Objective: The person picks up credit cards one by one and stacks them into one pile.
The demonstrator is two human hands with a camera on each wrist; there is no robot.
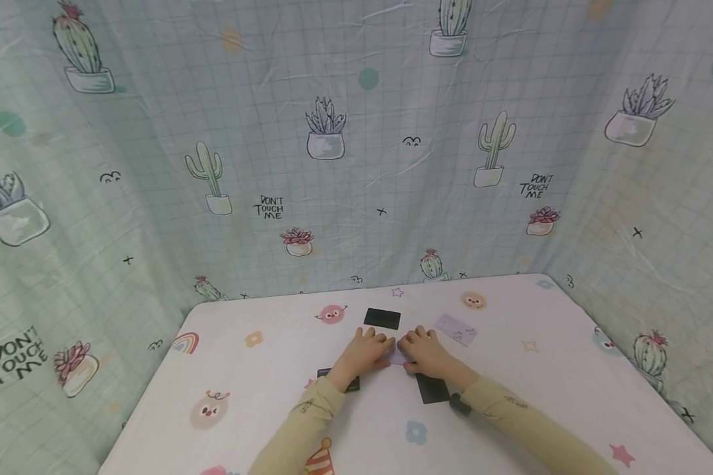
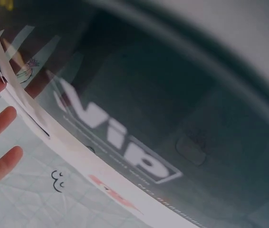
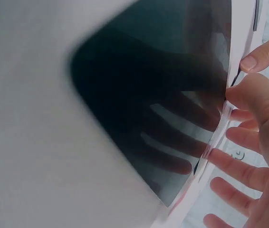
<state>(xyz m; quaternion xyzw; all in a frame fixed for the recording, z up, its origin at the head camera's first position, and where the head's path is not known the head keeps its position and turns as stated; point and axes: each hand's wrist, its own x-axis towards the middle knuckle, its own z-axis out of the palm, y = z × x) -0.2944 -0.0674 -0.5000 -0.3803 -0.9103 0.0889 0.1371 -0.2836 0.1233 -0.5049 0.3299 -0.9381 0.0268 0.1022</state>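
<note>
Between my two hands a pale purple card (image 1: 399, 358) lies low over the white table, mostly covered by fingers. My left hand (image 1: 361, 354) holds its left end, with thumb and fingertips at the edge. At the other end my right hand (image 1: 429, 354) grips it, the thumb nearest me. Below the left wrist lies a dark card (image 1: 352, 384); the left wrist view shows big "vip" lettering on this dark card (image 2: 120, 133). A plain black card (image 1: 432, 389) lies under the right wrist and fills much of the right wrist view as a dark sheet (image 3: 144, 95).
Another black card (image 1: 383, 318) lies just behind the hands. To its right is a light purple printed card (image 1: 456, 329). A small dark object (image 1: 460, 404) sits by the right wrist. Behind the table (image 1: 261, 389) hangs a cactus-print curtain (image 1: 368, 171), also along both sides.
</note>
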